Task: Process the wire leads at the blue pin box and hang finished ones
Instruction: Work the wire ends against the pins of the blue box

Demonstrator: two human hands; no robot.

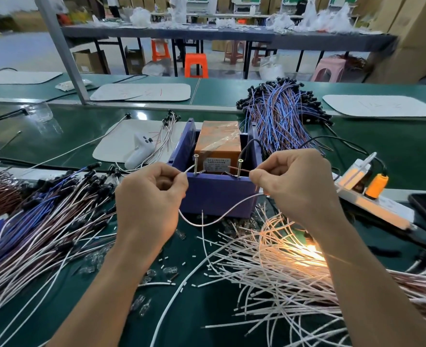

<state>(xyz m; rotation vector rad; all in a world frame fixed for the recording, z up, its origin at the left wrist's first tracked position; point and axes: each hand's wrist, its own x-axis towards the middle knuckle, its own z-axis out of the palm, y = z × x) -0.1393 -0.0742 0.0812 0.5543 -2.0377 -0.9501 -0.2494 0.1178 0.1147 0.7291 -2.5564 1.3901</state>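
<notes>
Over loose white wires (269,284), my left hand (151,196) and right hand (294,186) pinched one thin white lead (207,222) by its ends against the blue plastic box (217,194) and its screws (196,164). Next, I judged: lift off, hang.

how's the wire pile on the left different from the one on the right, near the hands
The left pile mixes blue, brown and white leads; the right pile is mostly white. Left-pile leads carry black caps; right-pile ends look bare. Both lie loose on the green belt.
</notes>
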